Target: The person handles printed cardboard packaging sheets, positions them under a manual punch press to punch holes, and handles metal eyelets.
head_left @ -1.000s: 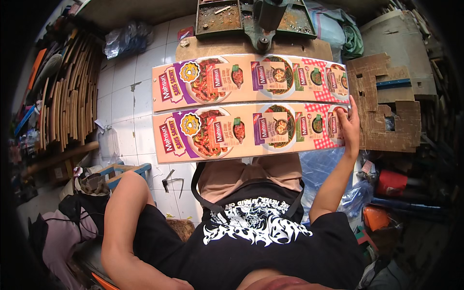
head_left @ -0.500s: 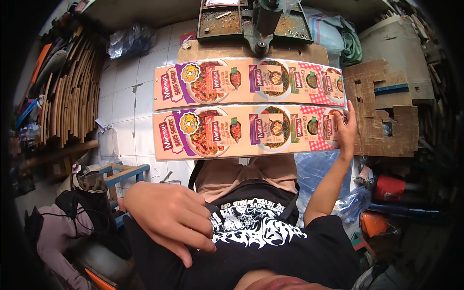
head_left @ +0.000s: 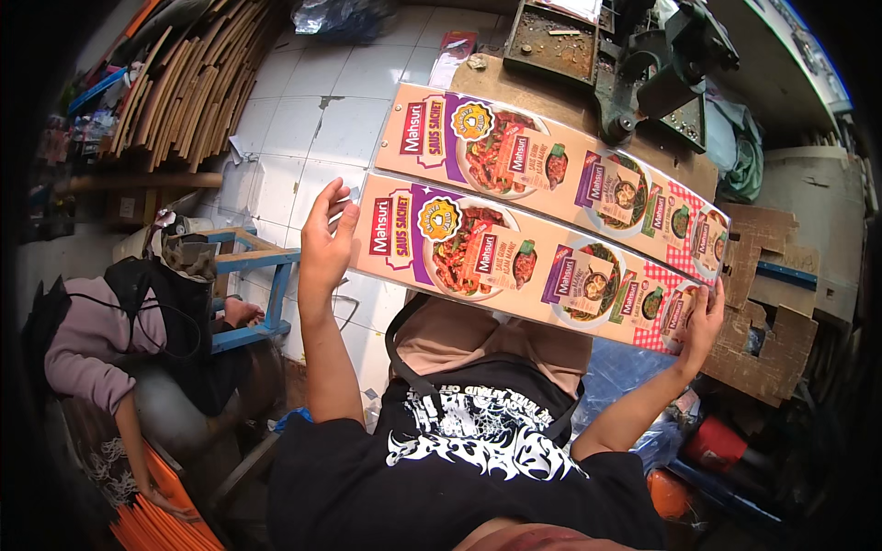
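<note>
Two printed panels [head_left: 556,176]; right hand [head_left: 703,321] grips lower panel [head_left: 528,262]; left hand [head_left: 328,234] by left end, grip unclear.

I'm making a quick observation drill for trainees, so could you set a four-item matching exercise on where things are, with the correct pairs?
1. Left hand
2. Right hand
3. Dark machine
4. Orange strips

A. Beyond both printed panels
B. By another person's hand
C. At the right end of the nearer panel
D. At that panel's left end

Pairs: 1-D, 2-C, 3-A, 4-B
</note>
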A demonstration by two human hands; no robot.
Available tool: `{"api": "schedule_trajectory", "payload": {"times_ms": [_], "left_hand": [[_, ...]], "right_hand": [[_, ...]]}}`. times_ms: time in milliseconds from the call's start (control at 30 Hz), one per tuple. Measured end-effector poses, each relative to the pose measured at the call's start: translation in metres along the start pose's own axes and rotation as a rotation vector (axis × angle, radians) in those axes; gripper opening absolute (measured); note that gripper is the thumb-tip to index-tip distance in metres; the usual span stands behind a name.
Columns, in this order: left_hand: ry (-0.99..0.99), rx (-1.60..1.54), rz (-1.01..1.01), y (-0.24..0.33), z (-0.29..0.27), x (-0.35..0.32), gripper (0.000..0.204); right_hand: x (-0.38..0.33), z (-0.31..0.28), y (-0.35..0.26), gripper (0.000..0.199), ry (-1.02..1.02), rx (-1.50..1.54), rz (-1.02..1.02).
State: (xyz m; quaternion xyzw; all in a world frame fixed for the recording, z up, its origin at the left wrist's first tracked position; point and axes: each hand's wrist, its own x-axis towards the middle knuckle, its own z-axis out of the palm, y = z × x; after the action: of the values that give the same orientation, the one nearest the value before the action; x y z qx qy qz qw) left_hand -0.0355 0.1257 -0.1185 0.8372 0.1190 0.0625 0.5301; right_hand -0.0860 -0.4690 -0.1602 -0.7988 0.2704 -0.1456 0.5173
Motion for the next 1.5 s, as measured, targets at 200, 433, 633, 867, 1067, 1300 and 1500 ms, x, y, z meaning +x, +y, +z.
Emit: {"api": "schedule_trajectory", "payload": {"times_ms": [200,433,633,867,1067,1300,1500], "left_hand": [[-0.107,0.02,-0.073,0.004,0.008,0.03,0.049],[-0.19,-0.042,-0.145,0.005,0.019,0.055,0.046],[-0.129,-0.019,-0.225,0.016,0.006,0.016,0.048],[-0.098,0.074,-0.212,0.014,0.011,-0.019,0.05],[-0.056,0.143,-0.146,0.022,0.02,-0.025,0.049],[0.032,0.106,-0.086,0.012,0.024,-0.03,0.039],[0.023,0.059,-0.085,0.013,0.026,-0.028,0.04]], "right_hand": [[0.019,0.004,0.011,0.053,-0.025,-0.053,-0.06],[0.016,-0.002,0.011,0.053,-0.05,0.103,0.049],[-0.018,-0.023,0.004,0.05,-0.053,-0.02,0.076],[-0.035,-0.015,0.014,0.046,0.039,-0.06,0.083],[-0.04,-0.006,-0.003,0.043,0.214,-0.451,-0.09],[-0.016,0.063,-0.114,0.028,0.097,-0.218,-0.441],[0.1,0.108,-0.15,0.022,-0.137,-0.329,-0.653]]}}
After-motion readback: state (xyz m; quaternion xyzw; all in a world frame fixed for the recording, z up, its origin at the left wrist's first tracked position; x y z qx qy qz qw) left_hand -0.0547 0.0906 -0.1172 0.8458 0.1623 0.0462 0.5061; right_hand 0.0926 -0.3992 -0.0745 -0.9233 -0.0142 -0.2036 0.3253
